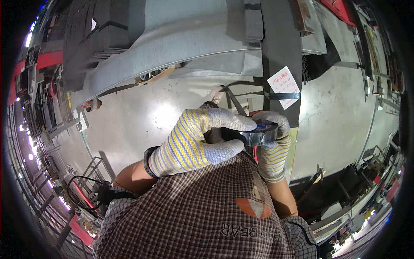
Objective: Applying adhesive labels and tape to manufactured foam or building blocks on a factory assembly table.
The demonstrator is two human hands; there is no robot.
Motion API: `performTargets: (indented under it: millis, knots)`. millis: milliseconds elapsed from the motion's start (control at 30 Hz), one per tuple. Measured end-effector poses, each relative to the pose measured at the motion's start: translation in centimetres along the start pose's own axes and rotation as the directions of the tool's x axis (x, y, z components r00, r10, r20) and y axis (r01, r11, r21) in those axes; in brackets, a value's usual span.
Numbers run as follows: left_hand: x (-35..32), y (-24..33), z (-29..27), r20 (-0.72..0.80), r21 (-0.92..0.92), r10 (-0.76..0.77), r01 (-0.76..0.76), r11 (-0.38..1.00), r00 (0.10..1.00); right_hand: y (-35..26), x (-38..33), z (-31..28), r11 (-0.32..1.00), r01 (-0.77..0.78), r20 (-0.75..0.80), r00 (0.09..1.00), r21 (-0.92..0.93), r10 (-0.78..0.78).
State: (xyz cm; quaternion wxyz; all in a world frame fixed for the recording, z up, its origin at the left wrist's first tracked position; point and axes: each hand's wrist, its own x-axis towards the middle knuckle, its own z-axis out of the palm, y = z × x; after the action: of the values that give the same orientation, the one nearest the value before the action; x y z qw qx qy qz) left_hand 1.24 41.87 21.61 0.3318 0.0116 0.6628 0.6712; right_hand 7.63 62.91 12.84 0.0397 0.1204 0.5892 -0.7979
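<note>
Dark glossy roll (254, 138), held aloft just beyond the top edge of the checked apron (202, 198). Left hand (189, 137) with finger and thumb parted in a C at the roll's left side, firmness of pinch impossible to tell; right hand (279, 144) curled round its right. Probably mid-handling: gripped, not yet set down. Far-side fingertips hidden; blue patch (260, 127) inside, too small to make out.

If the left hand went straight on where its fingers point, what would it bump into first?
The left hand would probably meet the dark, shiny, roll-like thing right in front of it. The right hand holds that thing's far side. Exact depth is hard to judge.
</note>
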Motion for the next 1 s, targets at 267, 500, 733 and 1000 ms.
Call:
performTargets:
  millis: [267, 500, 733, 1000]
  knots:
    - [0.1, 0.0, -0.3, 0.009, -0.060, -0.025, 0.026, 0.998, 1.000, -0.8, 0.6, 0.0, 0.989, 0.100, -0.030, 0.994, -0.104, -0.104]
    - [0.3, -0.8, -0.5, 0.002, -0.089, 0.012, -0.011, 0.996, 1.000, -1.8, 0.8, 0.1, 0.906, 0.266, 0.016, 0.961, -0.329, -0.276]
    - [0.2, -1.6, -0.8, 0.017, -0.122, 0.046, -0.043, 0.992, 0.999, -2.7, 0.8, 0.1, 0.803, 0.371, 0.094, 0.923, -0.465, -0.372]
    - [0.4, -1.6, -0.8, 0.010, -0.138, 0.071, -0.069, 0.988, 0.997, -2.2, 0.6, 0.2, 0.840, 0.323, 0.101, 0.945, -0.436, -0.312]
